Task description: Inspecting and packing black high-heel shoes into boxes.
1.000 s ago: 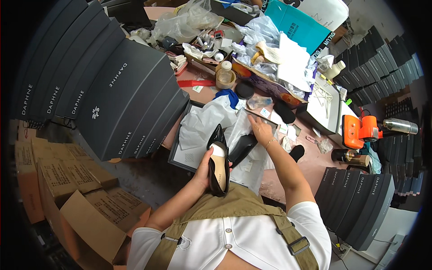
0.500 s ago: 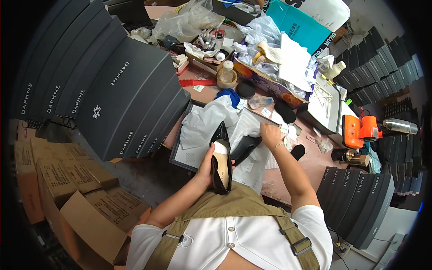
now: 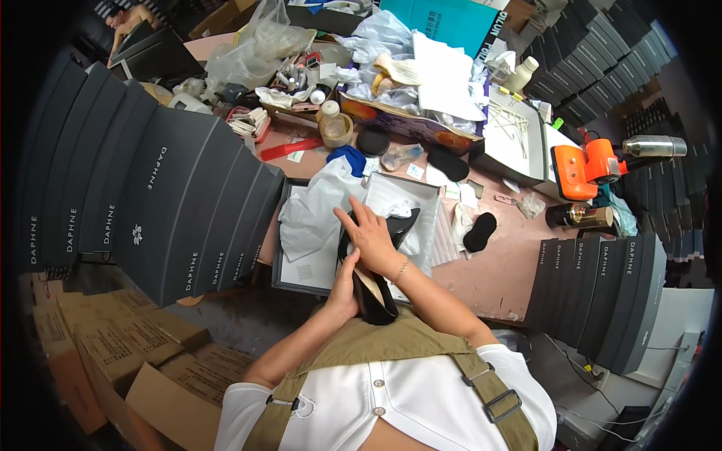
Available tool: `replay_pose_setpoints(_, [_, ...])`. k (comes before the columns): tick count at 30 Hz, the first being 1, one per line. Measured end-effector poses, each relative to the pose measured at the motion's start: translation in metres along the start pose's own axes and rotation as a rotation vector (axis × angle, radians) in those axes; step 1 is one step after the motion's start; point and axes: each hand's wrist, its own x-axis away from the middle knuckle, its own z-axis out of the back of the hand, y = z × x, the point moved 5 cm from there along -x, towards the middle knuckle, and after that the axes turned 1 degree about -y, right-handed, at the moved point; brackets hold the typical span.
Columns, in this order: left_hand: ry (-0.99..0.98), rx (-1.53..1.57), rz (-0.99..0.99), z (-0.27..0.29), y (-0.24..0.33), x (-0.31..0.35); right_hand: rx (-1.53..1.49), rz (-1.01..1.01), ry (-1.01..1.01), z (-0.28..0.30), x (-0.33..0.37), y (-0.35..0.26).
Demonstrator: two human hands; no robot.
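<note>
A black pointed shoe (image 3: 374, 301) with a beige insole stands heel toward me at the front of an open shoebox (image 3: 301, 278). My left hand (image 3: 344, 289) is closed around its left side. Over the shoe's front part lies my right hand (image 3: 372, 239), its fingers spread and stretched out; the palm hides the shoe's opening and most of the toe. A second black shoe (image 3: 406, 220) rests in the box just beyond my right hand, partly covered by it. White tissue paper (image 3: 320, 214) is crumpled over the box's left side.
Tall stacks of dark shoeboxes (image 3: 188, 203) rise at the left, with more shoeboxes (image 3: 594, 293) at the right. Beyond the open box lie a red comb (image 3: 289, 149), a tape roll (image 3: 337, 132) and black pads (image 3: 480, 231). An orange tool (image 3: 583, 167) stands at right; cartons (image 3: 135, 323) sit lower left.
My right hand has moved from the box's far right side onto the shoe in my left hand. The shoe has tilted, its toe now pointing further left. The whole view has shifted.
</note>
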Motion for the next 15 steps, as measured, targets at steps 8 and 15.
replay_pose_setpoints(8, [0.058,0.107,0.102,0.01,0.011,0.002,0.066,-0.226,-0.077,-0.02,0.002,0.164])
replay_pose_setpoints(15, [0.001,0.185,0.016,-0.004,0.022,0.007,-1.252,-0.152,-0.246,0.04,0.034,0.046])
